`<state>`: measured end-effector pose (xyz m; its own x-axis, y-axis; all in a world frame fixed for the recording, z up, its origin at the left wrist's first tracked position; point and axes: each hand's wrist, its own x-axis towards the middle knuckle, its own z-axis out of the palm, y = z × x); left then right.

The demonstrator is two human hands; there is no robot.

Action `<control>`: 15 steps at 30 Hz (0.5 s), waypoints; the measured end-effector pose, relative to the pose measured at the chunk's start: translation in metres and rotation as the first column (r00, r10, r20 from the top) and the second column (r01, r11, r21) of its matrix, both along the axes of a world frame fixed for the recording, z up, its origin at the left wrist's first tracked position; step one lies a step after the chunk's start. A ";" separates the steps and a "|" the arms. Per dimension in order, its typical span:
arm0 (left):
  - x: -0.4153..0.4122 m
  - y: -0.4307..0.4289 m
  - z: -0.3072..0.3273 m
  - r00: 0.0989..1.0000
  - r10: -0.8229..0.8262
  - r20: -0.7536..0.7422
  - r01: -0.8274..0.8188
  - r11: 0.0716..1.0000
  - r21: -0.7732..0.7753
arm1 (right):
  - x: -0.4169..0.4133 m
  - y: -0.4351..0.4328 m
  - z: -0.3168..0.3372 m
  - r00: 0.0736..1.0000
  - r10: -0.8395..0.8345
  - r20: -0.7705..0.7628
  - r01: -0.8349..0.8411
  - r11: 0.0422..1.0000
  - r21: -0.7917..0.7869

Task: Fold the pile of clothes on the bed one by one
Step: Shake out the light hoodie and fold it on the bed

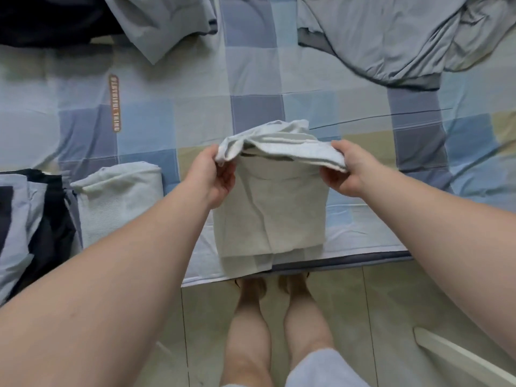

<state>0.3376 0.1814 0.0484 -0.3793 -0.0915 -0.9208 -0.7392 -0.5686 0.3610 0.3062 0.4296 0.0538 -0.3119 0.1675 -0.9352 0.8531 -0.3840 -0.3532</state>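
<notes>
Step in hand: the person is partway through folding one white garment (270, 202), bringing its far end over toward the near edge of the bed (195, 88).
Left hand: the left hand (215, 177) pinches the left corner of the raised fold, thumb on top and fingers curled beneath.
Right hand: the right hand (346, 169) grips the right corner the same way, level with the other.
Where the garment lies: at the near edge of the bed, its lower layers flat on the checked sheet and slightly overhanging the edge.
Look of the garment: off-white, ribbed or waffle-textured, already narrowed into a tall rectangle; the lifted end is bunched and wrinkled.
Next move calls for: most likely laying the held end down squarely onto the lower part, edges matched, then smoothing.
Finished items: a folded stack (83, 202) sits to the left.
Still to fold: loose grey-blue clothes (391, 37) lie at the far side.
</notes>
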 end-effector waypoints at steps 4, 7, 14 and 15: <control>-0.008 0.016 -0.054 0.959 -0.220 -0.176 0.168 0.948 -0.272 | 0.001 -0.014 -0.045 0.922 0.328 -0.206 -0.304 0.942 0.140; 0.008 0.022 -0.098 0.585 -0.811 -0.029 0.501 0.389 -0.773 | 0.019 -0.019 -0.086 0.446 0.895 0.021 -0.695 0.332 0.638; 0.004 0.025 -0.188 0.166 -0.909 0.382 0.579 -0.224 -0.784 | 0.003 -0.016 -0.177 0.073 0.954 0.291 -0.575 -0.198 0.794; 0.003 0.027 -0.199 0.172 -0.902 0.396 0.564 -0.239 -0.790 | 0.000 -0.014 -0.189 0.077 0.956 0.282 -0.549 -0.195 0.812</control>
<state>0.3409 0.2084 -0.1507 -0.8604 0.0329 -0.5085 -0.1567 0.9325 0.3255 0.3065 0.4160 -0.1356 -0.8942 -0.1272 -0.4292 -0.0170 0.9677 -0.2515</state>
